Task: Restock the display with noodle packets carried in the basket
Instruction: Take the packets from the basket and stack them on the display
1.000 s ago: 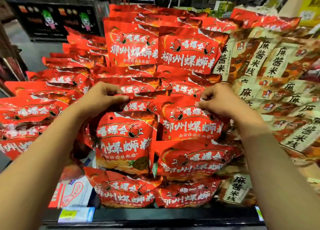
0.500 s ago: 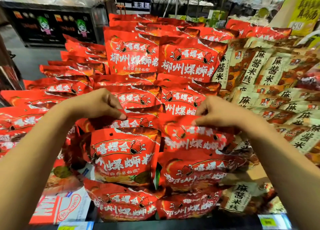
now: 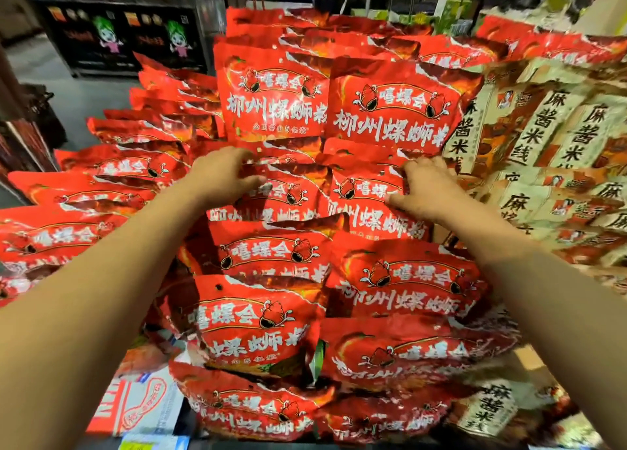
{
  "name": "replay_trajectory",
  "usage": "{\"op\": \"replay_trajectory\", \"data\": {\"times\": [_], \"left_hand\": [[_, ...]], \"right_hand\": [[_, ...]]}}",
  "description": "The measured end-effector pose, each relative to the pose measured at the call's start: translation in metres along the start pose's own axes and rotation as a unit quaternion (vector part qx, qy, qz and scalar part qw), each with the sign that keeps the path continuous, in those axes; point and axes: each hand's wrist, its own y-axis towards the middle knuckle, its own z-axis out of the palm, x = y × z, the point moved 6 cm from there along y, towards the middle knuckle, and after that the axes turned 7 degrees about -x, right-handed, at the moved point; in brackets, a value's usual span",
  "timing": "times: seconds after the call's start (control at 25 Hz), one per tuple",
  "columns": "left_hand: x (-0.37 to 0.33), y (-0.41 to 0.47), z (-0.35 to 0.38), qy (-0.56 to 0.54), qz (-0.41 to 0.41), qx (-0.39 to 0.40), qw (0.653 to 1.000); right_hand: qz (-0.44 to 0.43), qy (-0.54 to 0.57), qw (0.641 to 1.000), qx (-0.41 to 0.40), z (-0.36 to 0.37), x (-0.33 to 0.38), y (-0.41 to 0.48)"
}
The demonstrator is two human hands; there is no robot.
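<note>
Your two bare arms reach forward into overlapping, sloping rows of glossy red noodle packets (image 3: 403, 280). Your left hand (image 3: 222, 174), just toward 11 o'clock of centre, curls fingers and thumb over the top edge of the left-hand packet (image 3: 281, 198). Your right hand (image 3: 429, 193), toward 1 o'clock, pinches the upper right corner of the right-hand packet (image 3: 363, 208). These two sit side by side mid-stack, tucked beneath the upright top row. The basket is out of view. The packets look light, puffy and soft. Their slick, crinkled film will likely slide against neighbours, and the noodles inside may crack if squeezed, so the flat sealed top strip seems the safest hold. Beige packets (image 3: 543, 137) fill 3 o'clock, and a white carton (image 3: 142, 402) lies at 7 o'clock.
</note>
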Motion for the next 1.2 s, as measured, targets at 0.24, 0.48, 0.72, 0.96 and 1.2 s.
{"op": "replay_trajectory", "data": {"times": [0.24,0.48,0.72,0.96,1.2], "left_hand": [[-0.005,-0.007,-0.011,-0.166,0.026,0.017,0.986],[-0.010,-0.044,-0.025,-0.234,-0.015,0.144,0.961],[-0.023,-0.052,-0.036,-0.177,-0.038,0.108,0.978],[-0.047,-0.068,-0.060,-0.143,0.007,-0.040,0.989],[-0.143,-0.081,-0.059,-0.080,0.170,-0.077,0.979]], "right_hand": [[-0.100,0.183,0.976,0.059,-0.022,0.001,0.000],[-0.178,0.079,0.972,0.135,-0.025,0.009,-0.023],[-0.129,0.119,0.973,0.151,-0.030,0.000,-0.032],[-0.030,0.143,0.989,0.008,-0.057,-0.012,-0.067],[0.113,-0.053,0.987,-0.103,-0.084,-0.053,-0.161]]}}
